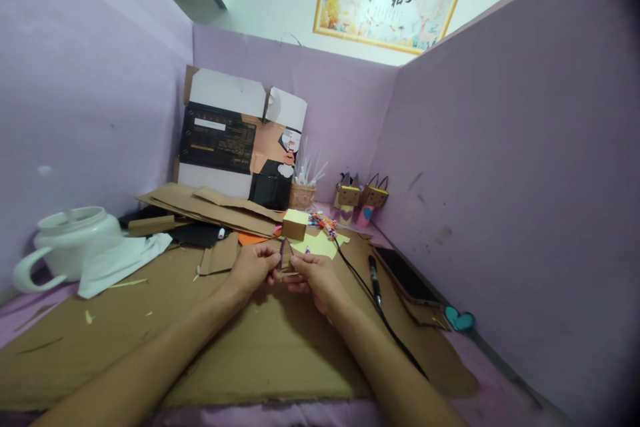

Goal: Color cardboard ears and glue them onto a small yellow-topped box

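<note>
A small cardboard piece with a dark purple pointed outline on top is held up between my two hands, over the cardboard sheet. The fingertips of my left hand pinch its left side. On the opposite side, my right hand is closed on it with thumb and fingers. My fingers cover much of the piece, so its full shape is hidden. Just behind it stands a small cardboard cube with a pale yellow top, beside yellow paper.
At left, a white teapot stands beside a white tissue. Flat cardboard and an unfolded box lie behind. A pen, black cable, phone and teal hearts are at right. Purple walls surround this.
</note>
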`<action>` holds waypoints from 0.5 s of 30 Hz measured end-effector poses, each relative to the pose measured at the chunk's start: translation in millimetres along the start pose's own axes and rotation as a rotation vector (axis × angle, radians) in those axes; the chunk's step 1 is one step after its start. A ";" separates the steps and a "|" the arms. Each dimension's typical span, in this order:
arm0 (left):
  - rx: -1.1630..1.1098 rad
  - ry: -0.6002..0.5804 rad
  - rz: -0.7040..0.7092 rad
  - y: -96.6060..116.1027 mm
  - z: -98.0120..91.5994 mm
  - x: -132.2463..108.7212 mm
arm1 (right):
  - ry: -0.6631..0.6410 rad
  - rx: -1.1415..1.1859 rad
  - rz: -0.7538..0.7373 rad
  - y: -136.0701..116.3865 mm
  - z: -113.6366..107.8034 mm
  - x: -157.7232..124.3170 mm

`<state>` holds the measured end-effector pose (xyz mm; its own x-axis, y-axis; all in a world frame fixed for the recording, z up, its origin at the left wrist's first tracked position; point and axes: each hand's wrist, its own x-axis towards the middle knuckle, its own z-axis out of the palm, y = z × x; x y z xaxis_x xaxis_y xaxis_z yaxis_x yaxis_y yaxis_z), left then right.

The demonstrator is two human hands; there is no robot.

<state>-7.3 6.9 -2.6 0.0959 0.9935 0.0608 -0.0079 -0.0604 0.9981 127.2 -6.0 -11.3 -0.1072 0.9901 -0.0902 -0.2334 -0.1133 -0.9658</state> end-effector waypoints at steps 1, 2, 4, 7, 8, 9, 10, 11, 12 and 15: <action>-0.007 0.002 0.005 0.2 0.0 0.1 | -0.005 -0.012 0.008 0.3 0.0 -0.2; -0.011 0.004 0.008 0.5 -0.1 0.0 | -0.007 -0.022 0.014 0.5 0.1 -0.4; -0.016 0.004 0.003 1.0 -0.2 -0.4 | 0.000 -0.039 0.014 0.4 0.1 -0.7; -0.020 -0.006 -0.017 1.7 -0.3 -1.4 | 0.024 -0.056 0.007 -0.7 0.1 -1.0; -0.020 -0.009 -0.020 1.8 -0.3 -1.7 | 0.030 -0.062 0.009 -1.2 0.2 -1.1; -0.018 -0.011 -0.021 2.1 -0.3 -1.8 | 0.034 -0.068 0.014 -1.8 0.2 -1.2; -0.015 -0.011 -0.021 2.3 -0.3 -1.7 | 0.037 -0.074 0.019 -2.4 0.4 -1.3; -0.010 -0.010 -0.020 2.5 -0.3 -1.5 | 0.040 -0.080 0.023 -3.0 0.6 -1.5; -0.004 -0.009 -0.019 2.6 -0.4 -1.2 | 0.044 -0.085 0.025 -3.4 0.8 -1.6; 0.006 -0.005 0.003 2.6 -0.8 -0.1 | 0.051 -0.093 0.023 -4.3 1.8 -2.2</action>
<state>-8.2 6.7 0.0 0.1007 0.9929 0.0634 -0.0023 -0.0635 0.9980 126.7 -7.8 -6.5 -0.0619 0.9905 -0.1227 -0.1404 -0.1304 -0.9815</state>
